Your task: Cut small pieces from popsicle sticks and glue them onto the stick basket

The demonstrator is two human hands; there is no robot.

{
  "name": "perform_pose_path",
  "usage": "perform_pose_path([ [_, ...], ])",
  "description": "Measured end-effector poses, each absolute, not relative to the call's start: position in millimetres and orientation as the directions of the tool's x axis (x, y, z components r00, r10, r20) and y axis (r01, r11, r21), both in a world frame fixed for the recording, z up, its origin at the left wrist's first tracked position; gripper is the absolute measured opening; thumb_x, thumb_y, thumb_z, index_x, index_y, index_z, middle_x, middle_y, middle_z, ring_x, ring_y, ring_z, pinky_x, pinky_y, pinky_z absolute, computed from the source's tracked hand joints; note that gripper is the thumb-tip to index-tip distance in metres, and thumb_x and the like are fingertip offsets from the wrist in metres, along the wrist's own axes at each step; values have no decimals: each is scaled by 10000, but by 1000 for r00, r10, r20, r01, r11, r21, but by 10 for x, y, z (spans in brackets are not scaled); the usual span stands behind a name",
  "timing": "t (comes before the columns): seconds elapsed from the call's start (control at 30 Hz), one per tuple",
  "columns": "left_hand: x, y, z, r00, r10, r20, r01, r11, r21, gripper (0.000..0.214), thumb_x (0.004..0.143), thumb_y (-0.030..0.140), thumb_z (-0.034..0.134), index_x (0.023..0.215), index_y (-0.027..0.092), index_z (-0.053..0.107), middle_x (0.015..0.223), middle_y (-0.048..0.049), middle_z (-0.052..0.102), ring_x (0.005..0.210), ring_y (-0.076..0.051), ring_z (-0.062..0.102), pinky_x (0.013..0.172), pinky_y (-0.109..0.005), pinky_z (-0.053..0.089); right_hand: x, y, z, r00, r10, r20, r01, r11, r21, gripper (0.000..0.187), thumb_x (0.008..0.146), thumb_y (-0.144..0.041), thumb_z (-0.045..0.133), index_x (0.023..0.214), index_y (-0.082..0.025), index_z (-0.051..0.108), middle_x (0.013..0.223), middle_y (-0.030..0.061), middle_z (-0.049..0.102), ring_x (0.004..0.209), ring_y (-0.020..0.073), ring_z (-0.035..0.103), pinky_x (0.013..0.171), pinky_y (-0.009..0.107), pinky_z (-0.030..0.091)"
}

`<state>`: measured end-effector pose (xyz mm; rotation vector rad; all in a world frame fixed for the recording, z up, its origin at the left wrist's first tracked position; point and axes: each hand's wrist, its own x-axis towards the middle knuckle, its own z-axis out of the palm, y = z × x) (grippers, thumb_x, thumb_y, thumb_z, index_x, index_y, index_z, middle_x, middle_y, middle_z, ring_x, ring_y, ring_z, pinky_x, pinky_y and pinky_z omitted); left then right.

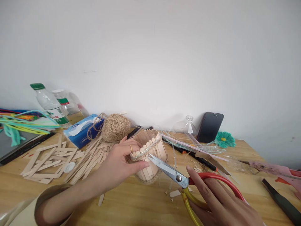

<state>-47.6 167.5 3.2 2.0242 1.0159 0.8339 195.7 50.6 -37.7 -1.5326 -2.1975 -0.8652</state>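
My left hand [118, 164] grips a small round basket [150, 155] made of wooden craft sticks, tilted on its side on the wooden table [141, 207], with a beaded trim round its rim. My right hand [218, 201] holds scissors [188, 182] with red and yellow handles. The blades are slightly apart and their tips touch the trim at the basket's rim, beside my left thumb. A ring shows on one left finger.
Behind the basket lies a ball of jute twine [115, 127]. At the left are loose craft sticks [54, 160], a blue tissue pack [82, 130], plastic bottles [50, 105] and coloured pipe cleaners [23, 121]. A phone [210, 127] leans on the wall, next to a teal flower [224, 139].
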Motion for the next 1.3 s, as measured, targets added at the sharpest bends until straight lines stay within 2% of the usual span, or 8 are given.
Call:
perform_pose_path([
  [0.17,-456,1662,59,462,861,213,364,-403,840,150,680,297,681,593,196,613,703,-9,627,803,-213,571,958,-387,333,1943,514,-363,-360,731,580,928,220,299,546,975,-250,280,1480,-153,99,718,44,704,534,183,656,453,286,445],
  [0.43,-435,1660,71,467,865,182,363,-376,852,137,679,304,671,608,194,634,717,-18,647,846,-231,567,924,-374,353,1926,527,-373,-342,728,595,937,218,272,547,967,-245,312,1478,-171,131,722,33,701,560,174,668,486,270,487],
  [0.6,-433,1658,62,473,858,199,343,-388,855,138,689,293,675,610,184,648,700,-17,641,810,-218,569,901,-370,373,1937,516,-416,-306,760,573,951,273,145,595,934,-228,389,1477,-220,145,861,48,722,660,196,698,500,273,509],
  [0.7,-436,1655,62,471,866,170,309,-342,888,118,682,286,683,644,175,674,730,-24,650,789,-211,579,818,-335,425,1922,524,-414,-265,774,575,960,268,82,613,935,-231,404,1478,-249,119,870,38,724,682,194,701,507,265,504],
  [0.8,-445,1658,62,470,876,105,258,-250,933,126,666,288,701,689,165,692,771,-29,655,781,-207,593,730,-298,460,1922,538,-387,-313,731,606,949,267,167,579,951,-246,373,1477,-219,134,788,35,719,603,182,685,471,261,478],
  [0.97,-463,1671,65,491,869,61,277,-222,935,158,659,312,710,691,158,696,810,-40,654,820,-225,594,733,-303,452,1946,553,-336,-348,699,625,937,244,248,538,968,-229,316,1476,-191,145,635,10,669,489,165,632,489,260,458],
  [1.17,-485,1668,98,503,861,76,295,-254,921,156,660,298,704,662,149,658,823,-52,616,829,-231,573,749,-325,437,1984,552,-327,-391,715,580,918,255,304,530,977,-229,290,1478,-178,123,743,41,702,534,173,643,530,267,466],
  [1.3,-508,1683,122,556,826,97,319,-320,892,157,660,281,697,615,154,618,844,-70,627,899,-257,564,850,-375,394,2022,541,-318,-422,707,568,905,297,303,526,978,-228,295,1476,-181,134,768,50,705,541,178,640,546,272,478],
])
